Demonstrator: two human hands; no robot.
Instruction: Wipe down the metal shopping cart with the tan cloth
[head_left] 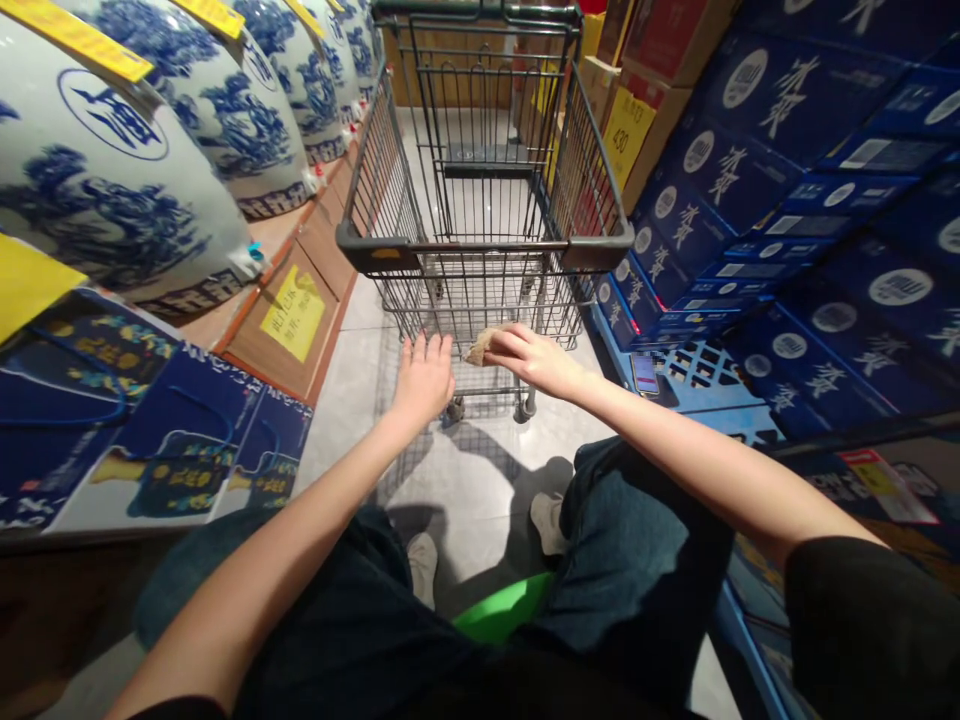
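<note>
A small tan crumpled lump [480, 347], too blurred to name, sits near the centre of the frame, held at one end by the curled fingertips [499, 340] of the right hand [534, 360]; that hand is partly closed in a light pinch; the left hand [424, 378] lies just beside it, open with fingers spread and palm down, and holds nothing that shows; both arms reach forward from the bottom of the frame toward a wire shopping cart [480, 245], which fills the upper centre; whether either hand touches the cart, I cannot tell; on the tile floor [465, 480] below, two pale shoes [422, 565] show between the person's dark denim-like legs [637, 520], with a bright green object [502, 608] at bottom centre; large blue-and-white porcelain jars [112, 170] with yellow tags line the upper left, above a yellow sign [292, 315] and blue printed cartons [150, 430]; blue boxes [795, 110] are stacked at the upper right, near a yellow price card [626, 135] reading 430; a phone [645, 372] lies on a blue plastic crate [697, 375] right of the cart.
</note>
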